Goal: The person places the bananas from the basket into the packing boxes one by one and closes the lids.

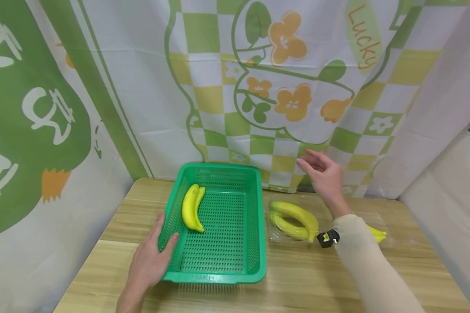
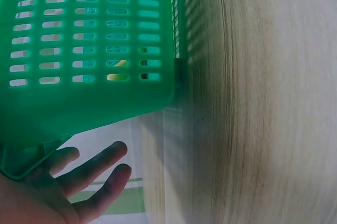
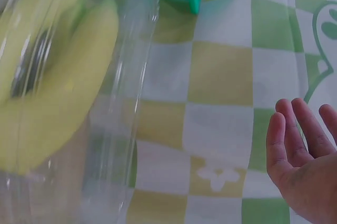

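My left hand (image 1: 150,261) rests at the left rim of a green plastic basket (image 1: 264,226), its thumb over the rim and its fingers outside. In the left wrist view those fingers (image 2: 105,171) spread loosely below the perforated wall. Two yellow bananas (image 1: 191,208) lie side by side inside the basket, against its left side. My right hand (image 1: 327,176) is raised, holding nothing, fingers loosely bent, behind the clear plastic container (image 1: 274,237). Under that plastic are more bananas (image 1: 295,213); the right forearm hides part of them.
A yellow banana tip (image 1: 377,234) shows right of the forearm. A small black device (image 1: 328,238) sits at the right wrist. Behind the wooden table (image 1: 293,287) hangs a checkered curtain (image 1: 235,143), close to the basket's far edge.
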